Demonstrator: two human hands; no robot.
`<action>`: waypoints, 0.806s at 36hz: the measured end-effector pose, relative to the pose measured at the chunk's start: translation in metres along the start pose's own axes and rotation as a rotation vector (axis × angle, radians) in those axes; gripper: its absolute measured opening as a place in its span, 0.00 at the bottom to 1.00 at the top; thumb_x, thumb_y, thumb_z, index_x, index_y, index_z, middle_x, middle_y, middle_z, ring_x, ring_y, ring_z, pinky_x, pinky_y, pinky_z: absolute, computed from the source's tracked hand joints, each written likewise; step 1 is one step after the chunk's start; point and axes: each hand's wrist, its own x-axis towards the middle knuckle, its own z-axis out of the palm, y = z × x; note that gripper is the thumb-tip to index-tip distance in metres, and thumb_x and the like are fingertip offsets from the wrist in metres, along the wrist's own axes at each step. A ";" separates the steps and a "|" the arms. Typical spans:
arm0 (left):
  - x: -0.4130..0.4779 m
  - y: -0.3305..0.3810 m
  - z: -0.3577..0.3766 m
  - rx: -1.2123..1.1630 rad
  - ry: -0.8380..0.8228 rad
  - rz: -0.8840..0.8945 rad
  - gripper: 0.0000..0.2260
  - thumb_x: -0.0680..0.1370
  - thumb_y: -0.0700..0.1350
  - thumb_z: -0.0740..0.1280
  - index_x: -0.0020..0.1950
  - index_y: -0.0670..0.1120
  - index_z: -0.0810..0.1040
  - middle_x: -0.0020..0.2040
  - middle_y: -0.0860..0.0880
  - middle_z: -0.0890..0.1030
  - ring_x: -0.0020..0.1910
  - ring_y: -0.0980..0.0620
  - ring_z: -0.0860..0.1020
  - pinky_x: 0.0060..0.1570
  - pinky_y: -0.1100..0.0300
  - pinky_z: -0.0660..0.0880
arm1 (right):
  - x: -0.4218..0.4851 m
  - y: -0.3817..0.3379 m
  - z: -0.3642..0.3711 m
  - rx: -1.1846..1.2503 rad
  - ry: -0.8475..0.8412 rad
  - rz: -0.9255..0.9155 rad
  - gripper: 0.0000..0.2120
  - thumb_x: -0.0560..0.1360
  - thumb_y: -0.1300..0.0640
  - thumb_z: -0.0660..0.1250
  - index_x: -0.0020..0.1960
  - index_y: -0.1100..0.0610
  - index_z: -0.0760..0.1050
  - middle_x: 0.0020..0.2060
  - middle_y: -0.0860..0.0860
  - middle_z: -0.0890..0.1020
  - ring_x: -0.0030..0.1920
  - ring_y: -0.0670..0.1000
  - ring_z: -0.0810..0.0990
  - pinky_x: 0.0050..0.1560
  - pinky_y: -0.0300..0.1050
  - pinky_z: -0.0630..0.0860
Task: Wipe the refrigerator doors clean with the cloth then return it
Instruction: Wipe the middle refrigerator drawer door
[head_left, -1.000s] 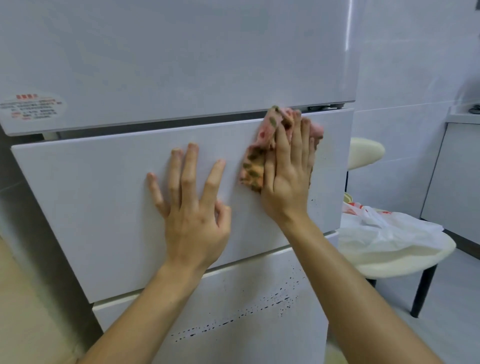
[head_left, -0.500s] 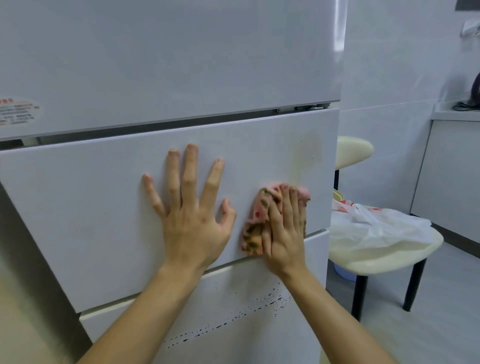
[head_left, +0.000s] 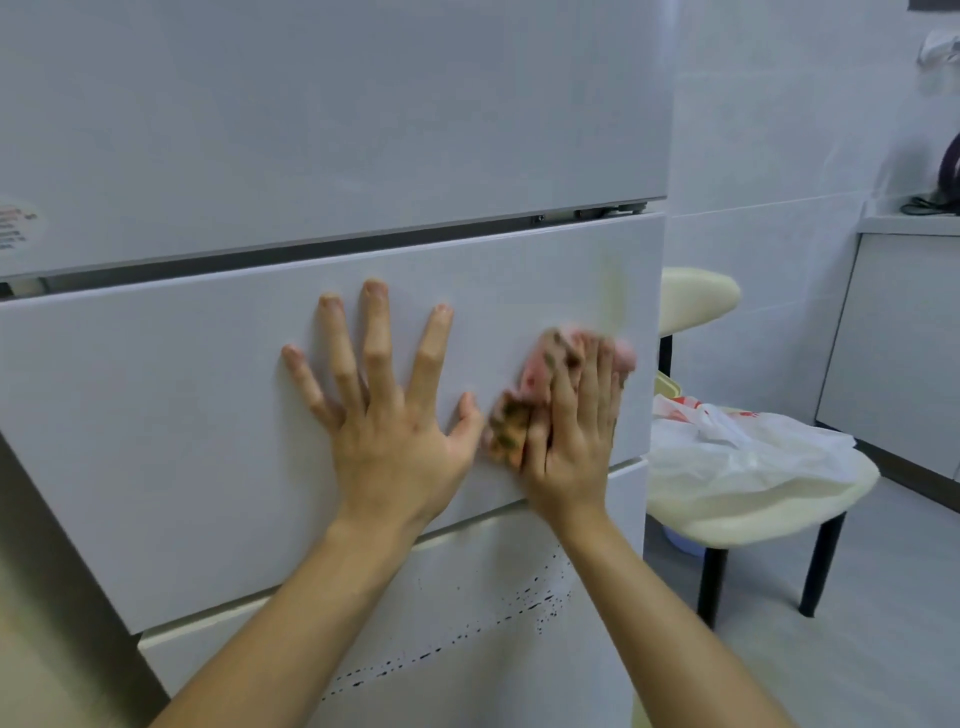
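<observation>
The white refrigerator fills most of what I can see, and the wiping looks to be in mid-course. The work is on its middle door, a flat glossy panel under the tall upper one. The lower door beneath carries a scatter of black specks. I'd judge the next move is to finish the middle panel's right side, where a faint yellowish streak shows, then drop down and press harder on those specks. Returning the cloth looks a long way off. To the right, on a pale floor, stands a cream stool with a crumpled plastic bag on its seat. A second stool stands behind it, and a white worktop runs along the tiled wall. The left hand lies flat on the middle door, fingers spread and straight, bracing. Just beside it, the right hand presses the pink patterned cloth against the panel near its right edge with straight fingers; both are blurred with motion.
</observation>
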 end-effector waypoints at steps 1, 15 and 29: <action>0.000 0.000 0.001 0.008 0.003 0.005 0.34 0.75 0.56 0.69 0.81 0.52 0.69 0.83 0.37 0.59 0.82 0.29 0.54 0.77 0.26 0.46 | -0.020 0.005 -0.003 -0.009 -0.027 0.007 0.31 0.82 0.58 0.56 0.84 0.52 0.57 0.81 0.64 0.60 0.84 0.63 0.53 0.81 0.69 0.53; 0.005 0.007 0.001 -0.006 -0.092 0.039 0.35 0.75 0.53 0.67 0.83 0.56 0.64 0.85 0.40 0.54 0.83 0.32 0.47 0.73 0.21 0.40 | 0.092 -0.005 -0.003 0.020 0.068 0.089 0.29 0.79 0.58 0.54 0.79 0.65 0.65 0.79 0.66 0.63 0.81 0.67 0.57 0.82 0.68 0.51; 0.001 0.012 0.006 0.030 -0.088 0.043 0.36 0.76 0.52 0.65 0.84 0.55 0.61 0.85 0.39 0.52 0.82 0.29 0.48 0.73 0.20 0.43 | -0.029 0.012 -0.007 0.029 0.012 0.290 0.29 0.84 0.56 0.53 0.84 0.52 0.50 0.82 0.63 0.55 0.84 0.64 0.49 0.79 0.75 0.51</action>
